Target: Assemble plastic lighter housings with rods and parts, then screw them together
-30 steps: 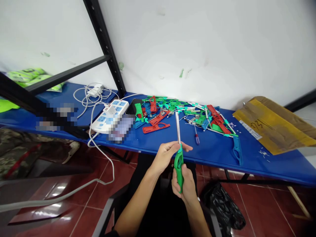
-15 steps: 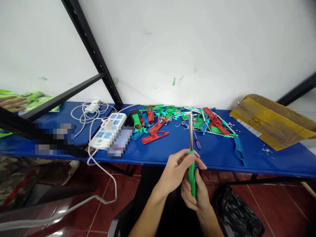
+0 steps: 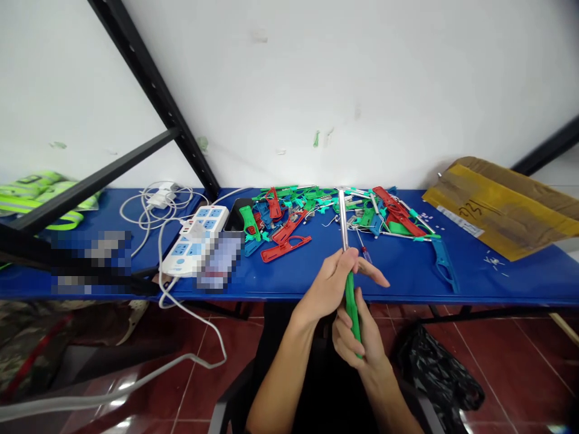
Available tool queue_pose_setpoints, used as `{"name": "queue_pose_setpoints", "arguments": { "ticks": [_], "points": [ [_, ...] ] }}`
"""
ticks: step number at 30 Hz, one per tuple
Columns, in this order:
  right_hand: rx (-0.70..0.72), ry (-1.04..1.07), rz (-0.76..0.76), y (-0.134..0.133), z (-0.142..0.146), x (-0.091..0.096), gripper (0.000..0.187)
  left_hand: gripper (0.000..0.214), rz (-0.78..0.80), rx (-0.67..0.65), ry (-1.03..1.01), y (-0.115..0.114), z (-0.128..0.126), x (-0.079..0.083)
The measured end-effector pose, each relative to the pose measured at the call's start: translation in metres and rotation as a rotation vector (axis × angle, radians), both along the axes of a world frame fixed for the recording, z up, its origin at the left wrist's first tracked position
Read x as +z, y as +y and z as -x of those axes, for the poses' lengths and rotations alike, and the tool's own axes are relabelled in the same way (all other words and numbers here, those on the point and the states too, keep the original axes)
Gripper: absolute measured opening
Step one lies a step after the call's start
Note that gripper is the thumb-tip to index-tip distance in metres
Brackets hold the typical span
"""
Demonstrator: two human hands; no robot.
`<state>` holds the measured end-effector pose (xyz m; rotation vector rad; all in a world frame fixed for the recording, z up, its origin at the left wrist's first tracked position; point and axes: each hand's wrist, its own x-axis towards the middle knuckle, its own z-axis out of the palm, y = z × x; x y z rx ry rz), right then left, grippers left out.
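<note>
Both my hands hold a green long-nosed lighter (image 3: 351, 298) over the table's front edge, its metal tube pointing up and away. My left hand (image 3: 332, 283) pinches it where tube and handle meet, thumb on top, with a finger stretched out to the right. Lower down, my right hand (image 3: 357, 340) wraps its fingers round the green handle. Beyond the hands lies a pile of lighter parts (image 3: 312, 205): red, green and blue handle shells, metal tubes and wires. A small screwdriver (image 3: 366, 255) lies just past the lighter.
A white power strip (image 3: 194, 241) and a blurred phone (image 3: 220, 260) lie left on the blue table (image 3: 271, 283). A cardboard box (image 3: 502, 205) with yellow tape stands right. Black rack posts (image 3: 158, 90) rise at left. Below right is a black plastic bag (image 3: 434, 374).
The lighter has tilted a little, its tube tip leaning further left. My left hand's outstretched finger reaches further right. A person's hand at the far left has gone out of view.
</note>
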<state>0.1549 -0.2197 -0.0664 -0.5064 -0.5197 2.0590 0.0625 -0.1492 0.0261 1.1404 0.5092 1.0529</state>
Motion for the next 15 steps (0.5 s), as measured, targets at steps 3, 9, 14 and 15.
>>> {"name": "queue_pose_setpoints", "arguments": {
  "ticks": [3, 9, 14, 15],
  "points": [
    [0.031, 0.07, -0.031, 0.001, 0.002, 0.0, 0.07, 0.05, -0.024, 0.02, -0.016, -0.003, 0.002, 0.001],
    [-0.137, -0.139, -0.108, -0.006, 0.001, 0.008, 0.067, 0.042, -0.089, -0.055, 0.059, -0.013, 0.015, 0.01],
    [-0.044, 0.004, -0.072, -0.006, 0.009, 0.002, 0.066, 0.045, -0.083, -0.126, 0.06, -0.005, 0.023, 0.004],
    [0.016, 0.083, -0.083, -0.006, 0.012, 0.0, 0.065, 0.047, -0.079, -0.137, 0.053, -0.004, 0.025, 0.004]
  ]
}}
